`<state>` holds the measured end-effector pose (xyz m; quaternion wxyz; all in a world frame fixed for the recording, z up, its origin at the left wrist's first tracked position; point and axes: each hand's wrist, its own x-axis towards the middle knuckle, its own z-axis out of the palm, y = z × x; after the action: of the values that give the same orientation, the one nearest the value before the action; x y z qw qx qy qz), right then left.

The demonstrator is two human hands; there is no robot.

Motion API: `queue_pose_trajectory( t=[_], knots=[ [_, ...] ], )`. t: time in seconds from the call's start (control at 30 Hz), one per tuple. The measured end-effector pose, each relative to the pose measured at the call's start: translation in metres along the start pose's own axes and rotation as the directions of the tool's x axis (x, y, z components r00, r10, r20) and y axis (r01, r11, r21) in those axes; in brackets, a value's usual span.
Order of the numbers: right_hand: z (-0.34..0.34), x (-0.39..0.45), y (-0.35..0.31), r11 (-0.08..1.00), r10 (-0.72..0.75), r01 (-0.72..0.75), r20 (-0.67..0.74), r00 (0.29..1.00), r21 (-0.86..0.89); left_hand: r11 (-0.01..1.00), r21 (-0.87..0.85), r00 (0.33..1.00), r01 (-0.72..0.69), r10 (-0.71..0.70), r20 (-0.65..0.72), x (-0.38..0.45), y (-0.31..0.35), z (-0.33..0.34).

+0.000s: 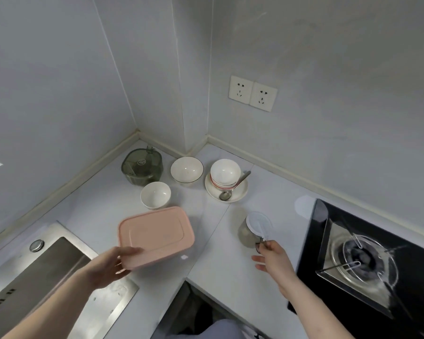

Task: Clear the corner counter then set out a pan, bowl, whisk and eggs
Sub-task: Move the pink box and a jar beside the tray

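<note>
The left hand point(113, 264) has its fingers point(130, 252) curled around the near-left corner of a pink lidded container point(157, 237), thumb on the lid and the rest tucked under its edge, so that corner is gripped. The right hand point(272, 255) pinches the wire clasp of a glass jar point(251, 231) with a white lid between thumb and forefinger; its other fingers hang loosely spread below. The pink container is rectangular with rounded corners, its lid closed, and it sits on the pale tabletop point(216, 263) to the left of the jar. Beyond the pink container stand one small white bowl point(155, 195), one dark-rimmed white bowl point(186, 169), one stack of bowls on a saucer point(226, 187) with a spoon point(230, 189), and one green lidded container point(142, 166) in the corner. A sink point(34, 277) lies left of the pink container, a gas burner point(365, 258) right of the jar.
</note>
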<state>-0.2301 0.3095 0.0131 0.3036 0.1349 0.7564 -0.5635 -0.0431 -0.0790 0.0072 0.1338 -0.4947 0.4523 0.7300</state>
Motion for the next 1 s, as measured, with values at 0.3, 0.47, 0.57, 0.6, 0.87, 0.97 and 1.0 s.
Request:
queue_pose_trajectory(
  t=[0.3,0.47,0.57,0.6,0.87,0.97,1.0],
  knots=[
    [-0.051,-0.055,0.017,0.994,-0.07,0.075,-0.055,0.996,0.084,0.969,0.185,0.986,-0.165,0.155,0.067,-0.044,-0.01,0.063],
    [-0.107,-0.109,0.046,0.987,-0.091,0.107,-0.138,0.986,0.121,0.941,0.264,0.971,-0.212,0.172,0.164,-0.075,-0.029,0.134],
    [-0.151,-0.153,0.073,0.985,-0.11,0.134,-0.205,0.973,0.109,0.929,0.305,0.963,-0.211,0.143,0.229,-0.097,-0.055,0.189],
    [-0.171,-0.172,0.086,0.982,-0.111,0.143,-0.236,0.965,0.123,0.927,0.312,0.958,-0.21,0.132,0.254,-0.106,-0.069,0.211],
    [-0.289,-0.286,0.193,0.947,-0.031,0.179,-0.479,0.877,0.266,0.884,0.407,0.915,-0.229,0.053,0.4,-0.161,-0.183,0.337],
    [-0.322,-0.32,0.223,0.934,-0.004,0.194,-0.533,0.846,0.301,0.863,0.444,0.894,-0.242,0.021,0.447,-0.182,-0.22,0.374],
    [-0.334,-0.333,0.236,0.928,0.008,0.198,-0.548,0.836,0.316,0.853,0.459,0.885,-0.25,0.01,0.465,-0.19,-0.235,0.387]
  ],
)
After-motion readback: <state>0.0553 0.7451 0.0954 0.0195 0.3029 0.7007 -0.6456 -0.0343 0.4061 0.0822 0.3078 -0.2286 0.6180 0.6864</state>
